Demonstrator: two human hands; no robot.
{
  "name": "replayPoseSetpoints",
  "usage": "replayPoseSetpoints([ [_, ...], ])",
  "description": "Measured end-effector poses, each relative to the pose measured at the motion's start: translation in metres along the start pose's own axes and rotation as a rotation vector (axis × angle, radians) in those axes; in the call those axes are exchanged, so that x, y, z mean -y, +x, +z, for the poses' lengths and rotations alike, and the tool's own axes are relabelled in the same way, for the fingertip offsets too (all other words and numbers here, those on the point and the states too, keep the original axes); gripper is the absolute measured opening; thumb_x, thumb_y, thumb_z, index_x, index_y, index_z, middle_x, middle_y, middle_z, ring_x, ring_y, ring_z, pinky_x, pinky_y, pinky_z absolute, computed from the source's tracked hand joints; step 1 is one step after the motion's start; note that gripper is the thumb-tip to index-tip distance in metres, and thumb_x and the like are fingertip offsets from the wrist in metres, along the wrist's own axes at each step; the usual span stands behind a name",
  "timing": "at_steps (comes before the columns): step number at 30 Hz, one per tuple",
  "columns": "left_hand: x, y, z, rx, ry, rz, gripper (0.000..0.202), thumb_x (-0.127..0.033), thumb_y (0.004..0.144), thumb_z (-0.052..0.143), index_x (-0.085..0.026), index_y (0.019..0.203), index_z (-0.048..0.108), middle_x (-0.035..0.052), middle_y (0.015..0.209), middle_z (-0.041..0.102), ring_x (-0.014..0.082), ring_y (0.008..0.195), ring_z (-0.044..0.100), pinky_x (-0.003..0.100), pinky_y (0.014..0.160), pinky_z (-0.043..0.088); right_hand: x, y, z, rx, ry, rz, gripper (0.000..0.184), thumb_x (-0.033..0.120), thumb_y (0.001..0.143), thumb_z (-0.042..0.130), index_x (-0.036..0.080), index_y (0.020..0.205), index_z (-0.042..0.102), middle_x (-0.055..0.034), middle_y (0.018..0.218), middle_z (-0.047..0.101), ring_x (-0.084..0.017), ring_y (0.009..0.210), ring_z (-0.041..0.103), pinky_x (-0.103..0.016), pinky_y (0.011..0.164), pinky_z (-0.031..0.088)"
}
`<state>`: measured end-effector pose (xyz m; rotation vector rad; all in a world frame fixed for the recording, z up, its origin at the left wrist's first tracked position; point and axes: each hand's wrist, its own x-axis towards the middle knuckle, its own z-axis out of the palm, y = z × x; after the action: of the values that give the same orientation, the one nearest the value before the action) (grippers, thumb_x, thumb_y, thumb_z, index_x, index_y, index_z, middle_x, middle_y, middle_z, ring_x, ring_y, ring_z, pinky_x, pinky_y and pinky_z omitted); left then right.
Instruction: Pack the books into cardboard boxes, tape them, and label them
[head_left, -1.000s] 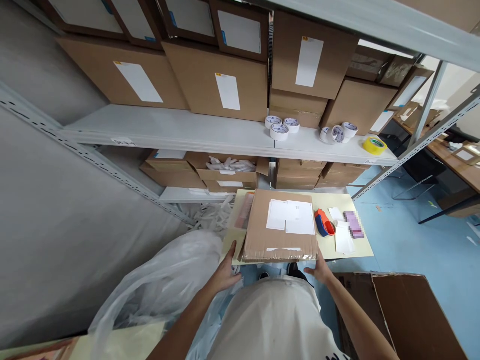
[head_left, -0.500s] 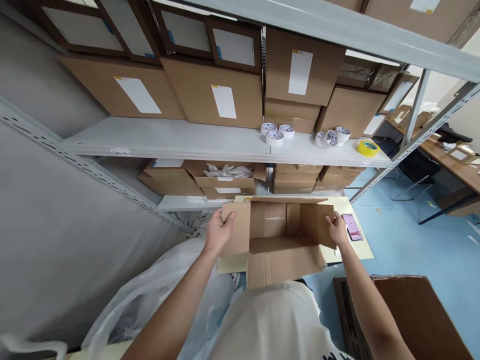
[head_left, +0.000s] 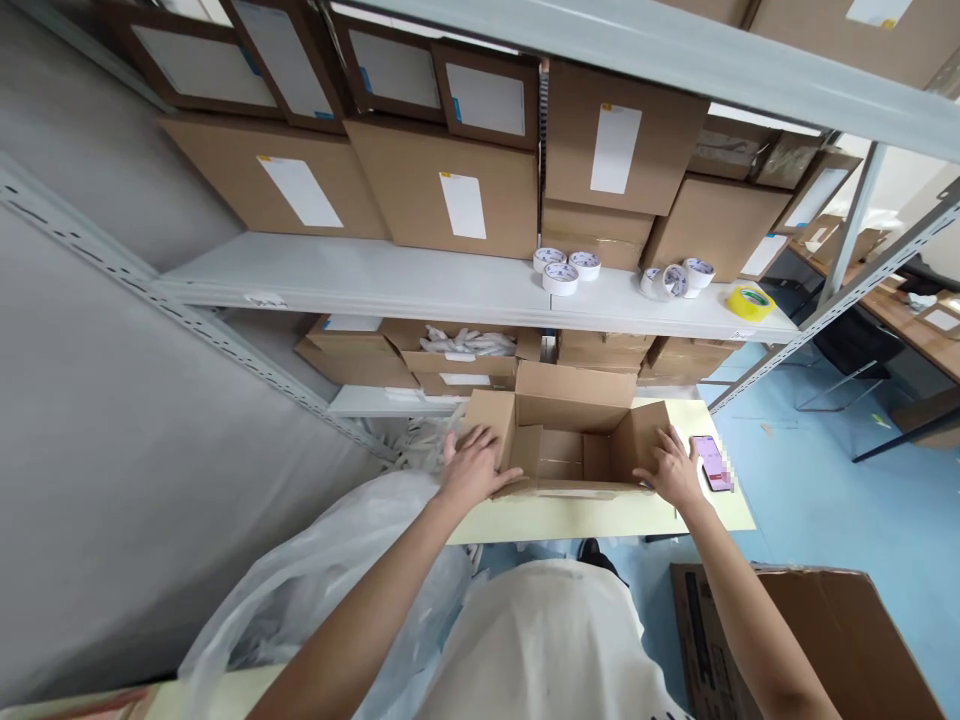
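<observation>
An open cardboard box (head_left: pixel 574 396) rests on the pale yellow tabletop (head_left: pixel 555 520) before me, its inside bare and its back flap raised. My left hand (head_left: pixel 474 468) grips the box's left side, the fingers over the side flap and the thumb along the front corner. On the opposite side my right hand (head_left: pixel 671 470) holds the right flap, its thumb at the front edge. The front flap is folded down out of sight. A phone (head_left: pixel 711 463) with a pink screen lies just right of my right hand.
Across the back runs a grey metal shelf (head_left: pixel 405 280) with white tape rolls (head_left: pixel 560 279), a yellow tape roll (head_left: pixel 750 302) and several cartons. White gloves (head_left: pixel 469 342) fill a box below. A clear plastic bag (head_left: pixel 330 570) bulges at left; a large carton (head_left: pixel 832 630) stands at lower right.
The box has come down and turned upright on the table. Its back flap now stands raised, and the front flap has dropped from view. Both hands have shifted toward the front corners.
</observation>
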<state>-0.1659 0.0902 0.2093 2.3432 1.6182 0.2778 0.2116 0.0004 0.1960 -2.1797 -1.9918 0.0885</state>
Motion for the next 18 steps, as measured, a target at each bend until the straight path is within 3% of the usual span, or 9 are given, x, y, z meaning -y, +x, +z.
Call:
replayPoseSetpoints([
  [2,0.001,-0.005,0.007,0.131,-0.087,-0.053,0.086,-0.063,0.068,0.071,-0.018,0.138,0.053,0.0198,0.152,0.045,0.0412,0.142,0.038,0.059,0.116,0.023,-0.003,-0.003,0.004,0.193,0.088,-0.004,0.056,0.059,0.084,0.061,0.021,0.127,0.061,-0.0177,0.148,0.048,-0.039,0.142,0.038,-0.068,0.115,0.016],
  [4,0.002,-0.009,0.019,0.238,-0.211,-0.098,0.121,-0.065,0.054,0.079,-0.014,0.153,0.031,0.0238,0.160,0.029,0.0421,0.146,0.031,0.054,0.114,0.031,-0.004,-0.004,0.014,0.369,0.259,0.013,0.088,0.062,0.073,0.071,0.021,0.145,0.043,-0.0200,0.154,0.040,-0.039,0.141,0.041,-0.062,0.114,0.027],
  [7,-0.002,-0.016,0.041,0.266,-0.404,-0.102,0.149,-0.057,0.044,0.087,-0.010,0.158,0.002,0.0276,0.162,0.017,0.0394,0.148,0.026,0.049,0.116,0.033,-0.002,-0.011,0.032,0.419,0.569,0.035,0.126,0.060,0.058,0.083,0.018,0.157,0.017,-0.0233,0.157,0.033,-0.039,0.144,0.036,-0.055,0.114,0.034],
  [10,-0.013,-0.023,0.056,0.224,-0.535,-0.074,0.152,-0.053,0.046,0.088,-0.012,0.157,-0.008,0.0269,0.163,0.013,0.0371,0.150,0.022,0.049,0.120,0.028,-0.002,-0.026,0.042,0.290,0.855,0.096,0.124,0.059,0.064,0.080,0.021,0.159,0.009,-0.0198,0.152,0.044,-0.035,0.139,0.045,-0.053,0.111,0.040],
  [13,-0.026,-0.026,0.061,0.212,-0.618,-0.014,0.150,-0.049,0.045,0.090,-0.020,0.158,-0.003,0.0214,0.164,0.018,0.0369,0.150,0.020,0.049,0.121,0.026,-0.009,-0.041,0.042,0.243,1.008,0.219,0.117,0.059,0.071,0.075,0.023,0.159,0.007,-0.0179,0.146,0.052,-0.033,0.124,0.060,-0.051,0.101,0.051],
  [15,-0.033,-0.025,0.064,0.205,-0.645,0.000,0.148,-0.046,0.045,0.091,-0.024,0.159,-0.001,0.0185,0.164,0.021,0.0365,0.151,0.018,0.049,0.122,0.025,-0.014,-0.046,0.041,0.235,0.979,0.260,0.118,0.060,0.069,0.076,0.022,0.159,0.009,-0.0184,0.145,0.053,-0.034,0.124,0.060,-0.052,0.099,0.052],
  [18,-0.042,-0.022,0.070,0.196,-0.672,0.015,0.149,-0.046,0.046,0.091,-0.023,0.159,-0.004,0.0185,0.165,0.016,0.0358,0.151,0.014,0.049,0.123,0.023,-0.021,-0.046,0.039,0.141,0.816,0.232,0.115,0.060,0.066,0.078,0.021,0.157,0.018,-0.0175,0.147,0.051,-0.035,0.136,0.048,-0.053,0.109,0.044],
])
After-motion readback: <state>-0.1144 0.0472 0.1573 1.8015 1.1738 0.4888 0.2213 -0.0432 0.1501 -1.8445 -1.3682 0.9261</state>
